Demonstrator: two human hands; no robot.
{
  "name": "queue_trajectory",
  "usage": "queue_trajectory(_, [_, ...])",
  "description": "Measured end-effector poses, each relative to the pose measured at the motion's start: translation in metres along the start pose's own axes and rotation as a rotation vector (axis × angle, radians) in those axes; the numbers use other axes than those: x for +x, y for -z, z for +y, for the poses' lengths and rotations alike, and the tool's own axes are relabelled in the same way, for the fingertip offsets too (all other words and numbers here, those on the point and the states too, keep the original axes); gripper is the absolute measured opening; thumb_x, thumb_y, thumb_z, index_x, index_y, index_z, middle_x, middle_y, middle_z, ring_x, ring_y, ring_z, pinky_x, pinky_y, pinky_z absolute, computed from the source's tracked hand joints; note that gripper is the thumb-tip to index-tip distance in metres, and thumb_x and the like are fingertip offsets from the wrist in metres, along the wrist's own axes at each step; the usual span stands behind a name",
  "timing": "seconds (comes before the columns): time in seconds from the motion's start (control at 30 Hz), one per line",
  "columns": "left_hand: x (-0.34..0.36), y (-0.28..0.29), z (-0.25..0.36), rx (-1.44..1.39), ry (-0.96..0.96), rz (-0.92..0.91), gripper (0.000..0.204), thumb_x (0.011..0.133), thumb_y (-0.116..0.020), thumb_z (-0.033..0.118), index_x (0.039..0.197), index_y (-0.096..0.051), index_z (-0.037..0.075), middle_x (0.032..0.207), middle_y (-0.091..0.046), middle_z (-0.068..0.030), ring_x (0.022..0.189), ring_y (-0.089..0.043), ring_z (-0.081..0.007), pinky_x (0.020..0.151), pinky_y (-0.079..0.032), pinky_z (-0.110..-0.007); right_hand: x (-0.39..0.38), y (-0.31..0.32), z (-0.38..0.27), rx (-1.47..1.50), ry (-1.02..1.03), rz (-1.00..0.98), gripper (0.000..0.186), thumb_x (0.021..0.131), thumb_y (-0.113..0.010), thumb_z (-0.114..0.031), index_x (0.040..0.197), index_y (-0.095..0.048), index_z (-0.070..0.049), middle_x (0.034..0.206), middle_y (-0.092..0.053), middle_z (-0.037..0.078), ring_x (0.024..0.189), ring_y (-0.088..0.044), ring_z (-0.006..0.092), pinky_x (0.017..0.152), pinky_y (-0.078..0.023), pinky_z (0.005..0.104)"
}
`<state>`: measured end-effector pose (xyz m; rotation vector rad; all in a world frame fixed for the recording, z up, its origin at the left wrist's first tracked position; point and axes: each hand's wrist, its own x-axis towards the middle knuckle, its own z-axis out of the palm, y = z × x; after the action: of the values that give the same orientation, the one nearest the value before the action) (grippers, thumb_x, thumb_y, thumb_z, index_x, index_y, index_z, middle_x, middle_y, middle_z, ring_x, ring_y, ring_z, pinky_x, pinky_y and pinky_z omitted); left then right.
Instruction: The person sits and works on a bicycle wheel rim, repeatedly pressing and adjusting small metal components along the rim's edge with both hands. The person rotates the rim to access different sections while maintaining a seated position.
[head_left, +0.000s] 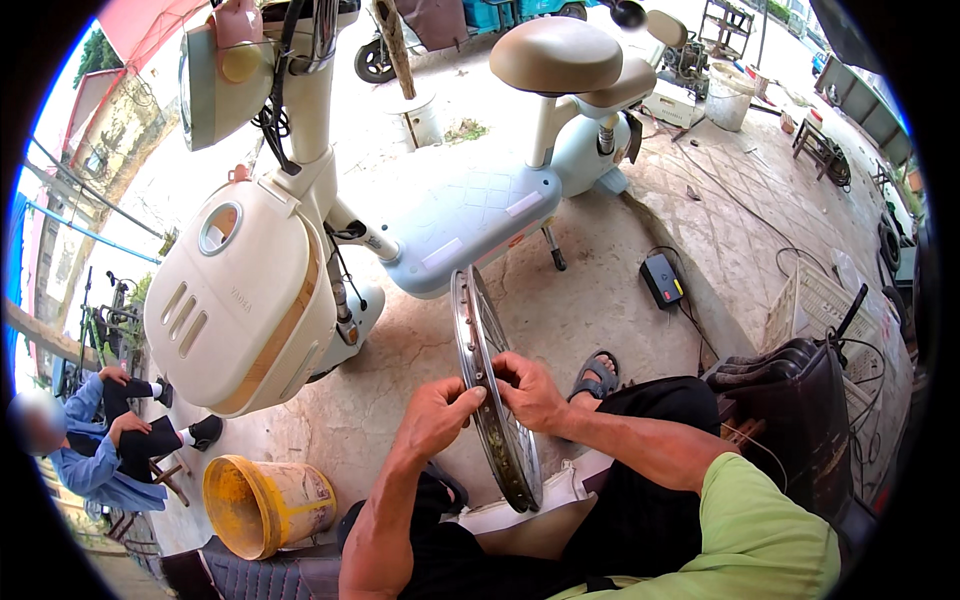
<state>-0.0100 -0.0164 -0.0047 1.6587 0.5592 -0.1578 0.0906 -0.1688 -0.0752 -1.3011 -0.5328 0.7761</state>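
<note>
A spoked metal wheel rim (492,432) without a tyre stands upright between my legs, its outer channel turned toward me. My left hand (440,415) grips its left edge, the thumb lying along the channel. On the other side, my right hand (530,392) has its fingers closed at the rim's right edge, beside the spokes. Whether it also pinches a spoke or a small part is hidden by the fingers. Both hands are at about the same height, in the middle of the rim. The top of the rim is close to the scooter's footboard (470,225).
A cream and pale blue electric scooter (230,290) stands ahead. A yellow-stained bucket (240,505) lies tipped at left, near a seated person (100,430). To the right are a black charger box (662,280) with a cable, a plastic crate (800,310) and a dark seat (780,390).
</note>
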Motion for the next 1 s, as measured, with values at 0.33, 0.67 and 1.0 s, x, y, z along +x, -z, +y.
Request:
queue_trajectory(0.33, [0.004,0.030,0.003,-0.441,-0.039,0.083,0.021,0.102,-0.056,0.019,0.110,-0.065,0.001,0.065,-0.054,0.0008,0.045,-0.038,-0.0038,0.039,-0.027,-0.019,0.001,-0.007,0.000,-0.119,-0.059,-0.131,0.019,0.099,-0.063,-0.011,0.115,-0.060,0.000,0.100,-0.064,0.001,0.089,-0.057,0.0078,0.077,-0.048,0.0240])
queue_trajectory(0.67, [0.007,0.016,0.004,0.148,-0.177,0.183,0.019,0.090,-0.067,0.012,0.105,-0.072,0.000,0.069,-0.059,0.0007,0.061,-0.051,-0.0068,0.056,-0.041,-0.024,0.003,-0.005,0.007,-0.087,-0.069,-0.190,0.023,0.098,-0.063,-0.015,0.114,-0.060,0.002,0.103,-0.069,0.008,0.098,-0.065,0.0150,0.086,-0.052,0.0297])
queue_trajectory(1.0, [-0.001,0.011,0.015,0.358,-0.236,0.211,0.020,0.086,-0.068,0.011,0.103,-0.071,0.002,0.073,-0.067,-0.0098,0.063,-0.059,-0.0123,0.063,-0.050,-0.029,0.004,-0.006,0.013,-0.069,-0.044,-0.181,0.022,0.098,-0.064,-0.017,0.112,-0.062,0.000,0.097,-0.067,0.006,0.090,-0.062,0.0118,0.080,-0.051,0.0280])
